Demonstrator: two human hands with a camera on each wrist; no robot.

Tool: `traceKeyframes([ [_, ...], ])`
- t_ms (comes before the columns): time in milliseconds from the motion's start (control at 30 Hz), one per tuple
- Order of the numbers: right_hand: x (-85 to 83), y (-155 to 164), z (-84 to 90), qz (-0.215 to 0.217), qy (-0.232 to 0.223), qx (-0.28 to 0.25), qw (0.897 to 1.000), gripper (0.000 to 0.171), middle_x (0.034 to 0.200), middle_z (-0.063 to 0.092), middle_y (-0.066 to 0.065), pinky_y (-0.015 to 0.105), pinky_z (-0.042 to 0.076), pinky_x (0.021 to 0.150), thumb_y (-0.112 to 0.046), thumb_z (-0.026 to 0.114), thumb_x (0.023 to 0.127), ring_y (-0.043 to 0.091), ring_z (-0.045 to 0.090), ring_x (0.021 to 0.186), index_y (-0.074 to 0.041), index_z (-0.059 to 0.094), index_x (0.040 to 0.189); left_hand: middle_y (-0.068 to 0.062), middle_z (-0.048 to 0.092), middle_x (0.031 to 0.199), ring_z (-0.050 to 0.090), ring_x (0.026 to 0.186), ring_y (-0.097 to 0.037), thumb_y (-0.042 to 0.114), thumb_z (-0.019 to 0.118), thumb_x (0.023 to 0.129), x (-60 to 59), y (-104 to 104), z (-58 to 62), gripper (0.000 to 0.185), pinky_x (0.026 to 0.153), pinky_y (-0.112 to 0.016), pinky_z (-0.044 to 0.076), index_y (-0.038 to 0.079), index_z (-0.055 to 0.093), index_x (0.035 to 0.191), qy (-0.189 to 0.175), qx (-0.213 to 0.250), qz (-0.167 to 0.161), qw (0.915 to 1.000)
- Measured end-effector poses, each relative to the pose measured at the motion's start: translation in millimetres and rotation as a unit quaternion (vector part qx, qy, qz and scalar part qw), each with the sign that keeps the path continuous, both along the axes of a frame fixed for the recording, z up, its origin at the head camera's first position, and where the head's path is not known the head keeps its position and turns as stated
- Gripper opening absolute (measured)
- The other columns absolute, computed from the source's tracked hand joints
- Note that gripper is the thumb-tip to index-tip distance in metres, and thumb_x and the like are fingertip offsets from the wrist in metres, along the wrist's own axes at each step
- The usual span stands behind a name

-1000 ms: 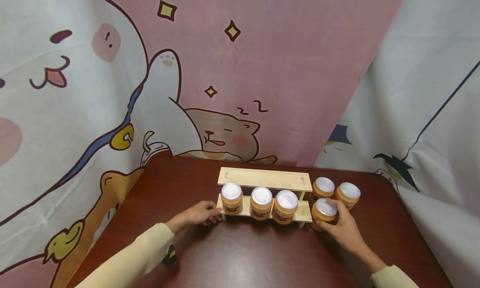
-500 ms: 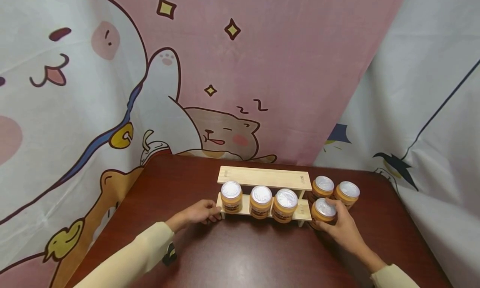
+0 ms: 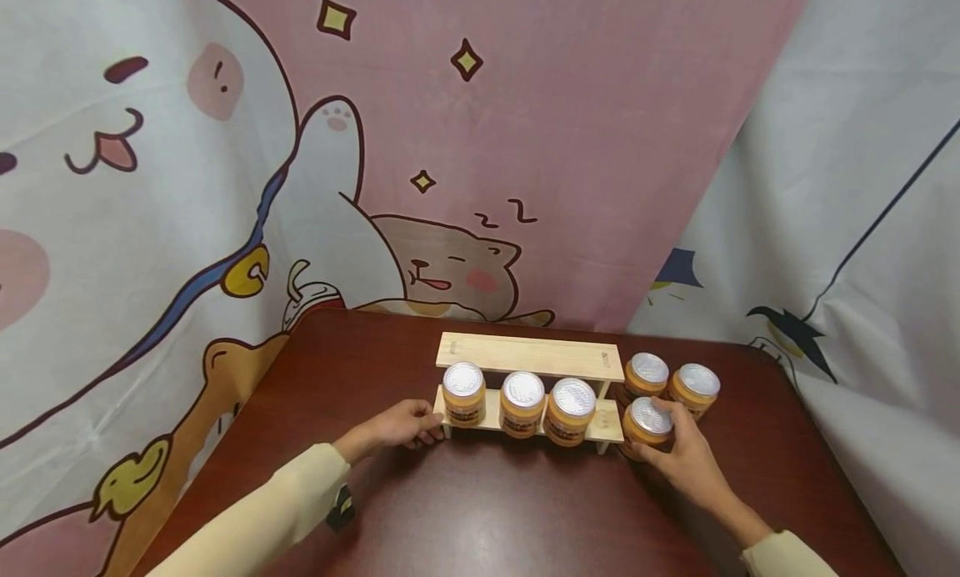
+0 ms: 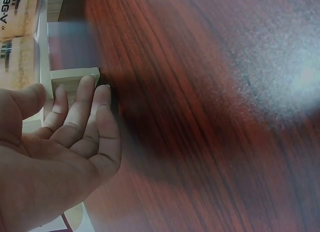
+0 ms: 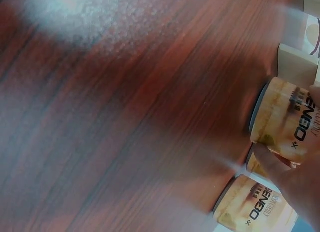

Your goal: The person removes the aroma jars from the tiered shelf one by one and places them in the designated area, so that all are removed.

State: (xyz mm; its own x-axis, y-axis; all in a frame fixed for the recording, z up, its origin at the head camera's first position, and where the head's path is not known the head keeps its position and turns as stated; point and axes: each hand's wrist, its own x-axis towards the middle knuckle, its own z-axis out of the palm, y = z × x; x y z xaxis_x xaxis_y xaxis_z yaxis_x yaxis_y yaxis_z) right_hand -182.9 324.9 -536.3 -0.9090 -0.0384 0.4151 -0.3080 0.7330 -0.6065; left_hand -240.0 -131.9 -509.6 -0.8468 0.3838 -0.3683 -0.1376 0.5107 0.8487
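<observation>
Table (image 3: pixel 480 510): dark glossy wood threw glare up front;
Right hand (image 3: pixel 688 460): curled, it gripped the front jar (image 3: pixel 648 420), just beside the wooden rack (image 3: pixel 517 356)'s right end;
Left hand (image 3: pixel 401 427): thumb and bent fingers pinched the rack's left end;
Lower shelf (image 3: pixel 606 425): three jars (image 3: pixel 522 403) stood upright, in the way of the upper shelf (image 3: pixel 558 359);
Rear jars (image 3: pixel 697 383): two crowded just behind the gripped one;
Backdrop (image 3: pixel 585 160): cartoon cloth hung behind it all.
</observation>
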Motion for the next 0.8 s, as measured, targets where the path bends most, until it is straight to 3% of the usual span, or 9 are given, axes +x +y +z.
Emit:
traceKeyframes([
  [300,1.7,0,2.0,-0.003,-0.011,-0.002,1.0,0.075,0.127,0.056,0.028,0.001,0.026,0.087,-0.003,0.088,0.071,0.038,0.055,0.11,0.004,0.048,0.133,-0.019,0.075,0.101,0.07,0.087,-0.025,0.024,0.053,0.104,0.7,1,0.9,0.029,0.066,-0.034,0.051,-0.003,0.058,0.098,0.0,-0.001,0.001,1.0],
  [533,4.7,4,5.4,0.002,-0.026,-0.001,1.0,0.089,0.135,0.053,0.025,0.004,0.025,0.091,-0.019,0.092,0.072,0.036,0.052,0.117,0.001,0.042,0.143,-0.018,0.075,0.101,0.069,0.086,-0.024,0.023,0.053,0.105,-0.3,1,-0.6,0.027,0.064,-0.031,0.05,-0.002,0.058,0.097,-0.001,0.0,0.0,1.0],
  [700,9.3,2,18.7,0.009,0.016,0.004,1.0,0.098,0.145,0.046,0.027,-0.001,0.019,0.094,-0.017,0.091,0.073,0.036,0.047,0.124,-0.008,0.035,0.153,-0.018,0.075,0.101,0.069,0.086,-0.023,0.024,0.053,0.104,-0.6,1,-0.7,0.028,0.065,-0.032,0.051,-0.002,0.058,0.097,0.0,-0.004,0.001,1.0],
  [800,10.6,-5,32.9,0.024,0.061,0.004,0.998,0.1,0.146,0.047,0.027,0.0,0.019,0.102,-0.012,0.092,0.07,0.025,0.042,0.136,-0.012,0.037,0.154,-0.019,0.075,0.102,0.069,0.087,-0.024,0.024,0.053,0.104,-0.7,1,0.2,0.028,0.065,-0.033,0.05,-0.002,0.058,0.097,0.0,-0.003,0.003,1.0],
])
